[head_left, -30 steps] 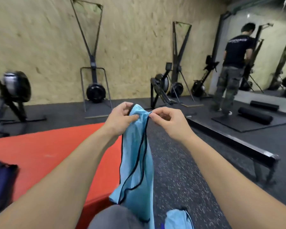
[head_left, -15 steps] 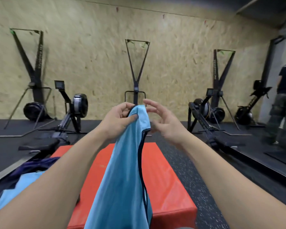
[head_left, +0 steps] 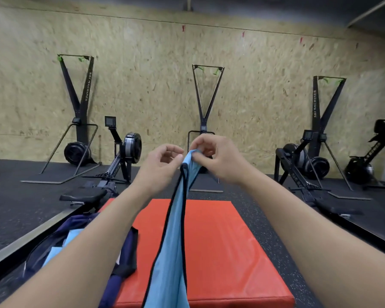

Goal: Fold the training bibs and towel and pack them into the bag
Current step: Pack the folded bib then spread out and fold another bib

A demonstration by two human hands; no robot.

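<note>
Both hands are raised above the red foam mat [head_left: 211, 247], meeting at the top edge of a light blue training bib [head_left: 176, 236] with black trim. The right hand [head_left: 218, 160] now pinches that top edge between thumb and curled fingers; half a second ago its fingers were spread and off the cloth. The left hand [head_left: 159, 166] has fingers curled at the bib's left side, its thumb tip against the fabric; whether it truly grips cannot be told, though earlier it clearly clutched the cloth. The bib hangs straight down from the hands, over the mat's middle, and out of view at the bottom. Left of the mat lies an open navy bag [head_left: 82, 252] with pale blue fabric inside. Beyond the mat, a rowing machine [head_left: 120, 165] and ski machines [head_left: 206, 121] stand against a chipboard wall [head_left: 142, 85].
</note>
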